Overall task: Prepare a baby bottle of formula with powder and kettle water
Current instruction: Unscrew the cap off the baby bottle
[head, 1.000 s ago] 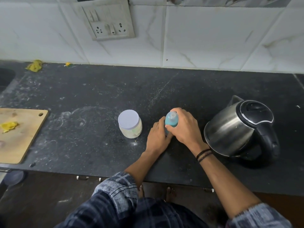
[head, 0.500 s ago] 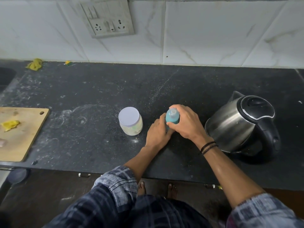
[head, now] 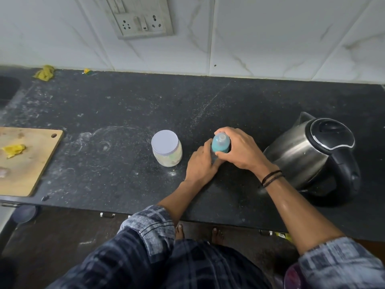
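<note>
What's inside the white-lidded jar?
Through the clear wall of the white-lidded plastic jar, pale cream contents show, filling most of it. The closed lid covers the top, so any scoop inside can't be seen.

My hands sit mid-frame, hemmed in — the powder jar (head: 166, 148) just to their left, the kettle (head: 312, 155) close at right. Above them the black counter (head: 208, 101) runs bare to the tiled wall. Leftward past the jar lies open counter up to the cutting board (head: 27, 161) at the left edge.
</note>
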Demonstrator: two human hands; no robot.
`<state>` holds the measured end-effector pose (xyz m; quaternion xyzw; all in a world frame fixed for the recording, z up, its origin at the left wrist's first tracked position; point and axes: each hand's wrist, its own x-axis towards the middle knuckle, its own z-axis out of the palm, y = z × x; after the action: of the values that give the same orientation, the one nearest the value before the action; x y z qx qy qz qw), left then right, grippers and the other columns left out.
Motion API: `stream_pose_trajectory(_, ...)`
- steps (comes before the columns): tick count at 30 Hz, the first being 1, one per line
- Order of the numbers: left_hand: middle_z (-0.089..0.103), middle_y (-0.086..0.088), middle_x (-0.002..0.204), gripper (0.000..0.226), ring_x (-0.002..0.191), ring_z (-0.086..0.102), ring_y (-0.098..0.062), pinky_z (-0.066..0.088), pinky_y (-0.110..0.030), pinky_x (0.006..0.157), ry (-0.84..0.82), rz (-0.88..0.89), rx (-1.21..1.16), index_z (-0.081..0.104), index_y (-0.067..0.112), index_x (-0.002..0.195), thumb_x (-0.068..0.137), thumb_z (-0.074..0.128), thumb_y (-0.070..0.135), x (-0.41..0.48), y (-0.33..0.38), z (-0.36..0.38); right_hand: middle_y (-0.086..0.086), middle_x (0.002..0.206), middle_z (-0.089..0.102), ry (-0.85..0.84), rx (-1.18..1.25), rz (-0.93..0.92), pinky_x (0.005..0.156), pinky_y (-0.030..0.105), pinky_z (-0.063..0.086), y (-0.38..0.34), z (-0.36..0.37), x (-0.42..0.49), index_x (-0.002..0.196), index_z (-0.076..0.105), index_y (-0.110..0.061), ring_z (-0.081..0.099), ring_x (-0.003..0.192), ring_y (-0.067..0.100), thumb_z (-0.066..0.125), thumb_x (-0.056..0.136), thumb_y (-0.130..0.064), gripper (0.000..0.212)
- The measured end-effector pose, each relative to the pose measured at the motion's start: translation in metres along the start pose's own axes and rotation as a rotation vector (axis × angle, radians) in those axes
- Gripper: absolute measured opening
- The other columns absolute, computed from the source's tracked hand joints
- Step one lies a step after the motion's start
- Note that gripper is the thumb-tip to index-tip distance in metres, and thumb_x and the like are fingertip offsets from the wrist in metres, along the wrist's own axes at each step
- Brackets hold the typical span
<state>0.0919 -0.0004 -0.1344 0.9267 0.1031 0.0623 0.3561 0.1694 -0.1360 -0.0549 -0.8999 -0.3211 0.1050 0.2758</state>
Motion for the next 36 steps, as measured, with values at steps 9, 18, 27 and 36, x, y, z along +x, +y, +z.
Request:
stream_pose_trajectory(9,0.060,-0.003,0.133,0.069,0.111,0.060,-0.023,0.048,-0.043,0.094,0.000,0.012,0.018,0.034,0.022,0.145,0.092,0.057,0.060,0.001,-0.001,-0.002,-0.007,0.127,0.060,-0.150,0.006,-0.005,0.095,0.032,0.046,0.005,-0.012,0.010,0.130,0.055,-0.031,0.053,0.115,0.010,0.084,0.076,-0.022,0.062)
stream_pose_trajectory(18,0.058,-0.005,0.138,0.070,0.116,0.059,-0.022,0.048,-0.041,0.096,-0.001,-0.001,0.026,0.033,0.020,0.146,0.093,0.057,0.058,0.001,0.000,-0.001,-0.008,0.135,0.054,-0.222,0.024,0.050,0.101,0.036,0.046,0.002,-0.016,0.012,0.137,0.050,-0.032,0.051,0.124,0.014,0.088,0.075,-0.024,0.073)
stream_pose_trajectory(27,0.058,-0.003,0.138,0.069,0.118,0.059,-0.022,0.048,-0.042,0.098,0.012,0.001,0.029,0.034,0.021,0.146,0.092,0.057,0.058,0.000,0.000,0.001,-0.001,0.130,0.055,-0.036,-0.064,0.055,0.099,0.038,0.049,-0.012,-0.007,-0.002,0.138,0.051,-0.024,0.055,0.120,0.019,0.084,0.082,-0.025,0.065)
stream_pose_trajectory(36,0.061,-0.005,0.132,0.069,0.112,0.061,-0.025,0.050,-0.044,0.093,0.017,0.001,0.043,0.035,0.020,0.145,0.093,0.055,0.060,0.000,0.001,-0.001,0.002,0.140,0.049,-0.165,-0.036,0.083,0.105,0.045,0.049,-0.018,-0.015,0.005,0.148,0.038,-0.030,0.049,0.129,0.021,0.084,0.080,-0.017,0.083)
